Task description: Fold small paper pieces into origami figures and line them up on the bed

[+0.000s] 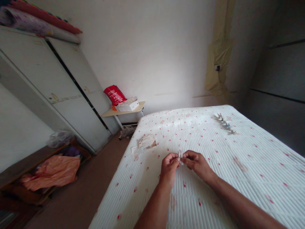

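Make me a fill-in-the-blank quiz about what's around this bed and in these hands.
The left hand and right hand hold the small piece ____ them.
The printed paper lies on the bed to the ____ of both hands.
The bag on the small table is mainly ____.

Missing words: between; left; red.

Illumination is soft and uneven, peaking at the centre of the wall [152, 63] and the far end of the bed cover [176, 119]; the right side and the floor [95, 178] are dim. Wide-angle distortion slants the cabinet [71, 105], and print on the red bag [115, 95] is blurred.
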`<control>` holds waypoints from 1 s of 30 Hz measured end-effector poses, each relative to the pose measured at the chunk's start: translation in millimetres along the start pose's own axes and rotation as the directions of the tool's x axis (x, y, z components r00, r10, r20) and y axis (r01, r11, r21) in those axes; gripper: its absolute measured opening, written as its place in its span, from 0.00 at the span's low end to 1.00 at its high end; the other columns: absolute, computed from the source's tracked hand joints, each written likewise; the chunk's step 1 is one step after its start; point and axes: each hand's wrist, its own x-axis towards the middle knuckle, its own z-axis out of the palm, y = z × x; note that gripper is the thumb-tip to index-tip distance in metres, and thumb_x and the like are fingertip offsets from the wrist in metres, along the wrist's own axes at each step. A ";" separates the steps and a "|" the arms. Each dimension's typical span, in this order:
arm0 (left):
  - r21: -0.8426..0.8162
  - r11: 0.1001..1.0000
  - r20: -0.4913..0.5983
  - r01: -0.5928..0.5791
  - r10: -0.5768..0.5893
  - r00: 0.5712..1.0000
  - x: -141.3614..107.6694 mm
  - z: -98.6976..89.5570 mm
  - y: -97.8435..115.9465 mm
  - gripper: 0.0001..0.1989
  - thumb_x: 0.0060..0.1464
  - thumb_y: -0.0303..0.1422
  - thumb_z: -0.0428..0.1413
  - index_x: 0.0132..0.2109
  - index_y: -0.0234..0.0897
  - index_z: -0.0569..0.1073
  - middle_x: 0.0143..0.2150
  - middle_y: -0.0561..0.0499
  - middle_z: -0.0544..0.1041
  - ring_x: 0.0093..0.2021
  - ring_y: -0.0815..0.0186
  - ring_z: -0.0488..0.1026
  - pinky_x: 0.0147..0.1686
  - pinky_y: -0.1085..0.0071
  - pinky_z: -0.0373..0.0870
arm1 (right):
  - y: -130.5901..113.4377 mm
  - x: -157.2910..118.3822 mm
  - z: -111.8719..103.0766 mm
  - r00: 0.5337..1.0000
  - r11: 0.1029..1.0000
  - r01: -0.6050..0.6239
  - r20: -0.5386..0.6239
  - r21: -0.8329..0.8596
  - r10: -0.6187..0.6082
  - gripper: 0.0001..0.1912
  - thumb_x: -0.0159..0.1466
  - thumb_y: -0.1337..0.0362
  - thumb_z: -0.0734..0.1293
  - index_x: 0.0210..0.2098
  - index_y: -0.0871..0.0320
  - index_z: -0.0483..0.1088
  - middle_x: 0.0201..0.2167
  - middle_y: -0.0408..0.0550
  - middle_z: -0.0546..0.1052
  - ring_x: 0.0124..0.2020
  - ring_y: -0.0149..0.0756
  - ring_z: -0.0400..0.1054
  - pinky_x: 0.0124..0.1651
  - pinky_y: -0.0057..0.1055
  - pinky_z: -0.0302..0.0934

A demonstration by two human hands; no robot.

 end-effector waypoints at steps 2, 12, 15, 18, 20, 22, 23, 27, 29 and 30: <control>0.035 0.999 -0.015 -0.005 0.005 1.000 -0.3 1.3 2.4 0.11 0.41 0.36 0.58 0.30 0.33 0.70 0.20 0.55 0.68 0.22 0.73 0.63 0.26 0.76 0.58 | -0.3 0.0 -1.0 1.000 1.000 -0.020 0.006 0.016 0.020 0.11 0.54 0.57 0.66 0.22 0.58 0.67 0.15 0.38 0.62 0.17 0.26 0.53 0.21 0.25 0.48; 0.133 0.991 0.005 -0.010 0.009 1.000 -2.9 2.2 15.0 0.06 0.39 0.32 0.57 0.26 0.32 0.70 0.18 0.54 0.69 0.20 0.73 0.63 0.23 0.76 0.59 | 1.3 0.8 -7.5 0.979 0.961 -0.166 0.153 0.223 0.134 0.11 0.51 0.57 0.69 0.23 0.59 0.69 0.17 0.39 0.66 0.17 0.24 0.56 0.23 0.25 0.49; 0.156 0.988 0.001 -0.010 0.009 1.000 -1.7 0.6 14.4 0.06 0.39 0.32 0.57 0.25 0.32 0.70 0.18 0.54 0.70 0.19 0.72 0.64 0.22 0.76 0.60 | 1.8 0.3 -7.3 0.976 0.957 -0.177 0.170 0.229 0.139 0.13 0.51 0.56 0.68 0.23 0.60 0.68 0.17 0.39 0.66 0.17 0.24 0.56 0.22 0.25 0.50; 0.171 0.985 -0.011 -0.019 0.021 1.000 -0.8 0.2 13.8 0.06 0.39 0.32 0.57 0.25 0.32 0.70 0.18 0.53 0.70 0.19 0.72 0.64 0.21 0.76 0.60 | 1.9 0.5 -6.6 0.976 0.955 -0.173 0.174 0.241 0.133 0.13 0.53 0.55 0.68 0.24 0.60 0.68 0.17 0.38 0.66 0.17 0.24 0.56 0.22 0.25 0.50; 0.184 0.983 -0.012 -0.021 0.023 1.000 -0.4 0.3 13.4 0.06 0.39 0.32 0.56 0.25 0.32 0.70 0.18 0.54 0.69 0.19 0.73 0.64 0.21 0.76 0.60 | 2.3 1.0 -6.2 0.977 0.955 -0.164 0.174 0.247 0.123 0.13 0.53 0.55 0.68 0.26 0.60 0.68 0.17 0.38 0.65 0.17 0.24 0.56 0.22 0.24 0.50; 0.206 0.978 -0.013 -0.018 0.022 1.000 -0.1 0.2 12.9 0.06 0.39 0.32 0.56 0.25 0.33 0.70 0.18 0.54 0.69 0.19 0.72 0.64 0.21 0.77 0.60 | 3.7 1.5 -5.9 0.979 0.959 -0.150 0.169 0.241 0.110 0.13 0.53 0.55 0.68 0.26 0.60 0.67 0.16 0.37 0.65 0.16 0.24 0.56 0.22 0.24 0.50; 0.220 0.975 -0.013 -0.019 0.022 1.000 0.0 0.0 12.5 0.06 0.39 0.32 0.56 0.25 0.33 0.69 0.18 0.54 0.69 0.19 0.72 0.64 0.21 0.77 0.60 | 4.6 1.8 -5.8 0.981 0.962 -0.142 0.165 0.234 0.104 0.13 0.53 0.55 0.67 0.26 0.60 0.67 0.16 0.37 0.65 0.16 0.24 0.56 0.22 0.24 0.50; 0.273 0.961 -0.001 -0.041 0.043 0.999 1.0 -1.0 9.9 0.05 0.38 0.31 0.54 0.25 0.33 0.68 0.17 0.56 0.68 0.19 0.73 0.63 0.20 0.78 0.58 | 7.0 2.1 -5.7 0.985 0.977 -0.113 0.152 0.179 0.086 0.13 0.54 0.55 0.66 0.26 0.60 0.66 0.15 0.36 0.64 0.16 0.24 0.55 0.22 0.24 0.49; 0.287 0.956 0.008 -0.053 0.053 0.999 1.0 -0.9 9.1 0.04 0.38 0.30 0.54 0.24 0.33 0.68 0.17 0.56 0.67 0.19 0.74 0.62 0.20 0.78 0.57 | 5.8 1.7 -5.6 0.985 0.984 -0.101 0.156 0.144 0.078 0.12 0.55 0.56 0.65 0.26 0.60 0.65 0.15 0.36 0.64 0.17 0.24 0.55 0.22 0.24 0.49; 0.288 0.956 0.015 -0.054 0.052 0.999 0.8 -0.7 9.1 0.03 0.38 0.29 0.54 0.24 0.33 0.68 0.17 0.56 0.67 0.19 0.74 0.62 0.20 0.78 0.57 | 4.7 1.3 -5.5 0.985 0.988 -0.091 0.156 0.126 0.071 0.12 0.55 0.56 0.65 0.25 0.60 0.64 0.15 0.36 0.63 0.17 0.24 0.55 0.22 0.24 0.49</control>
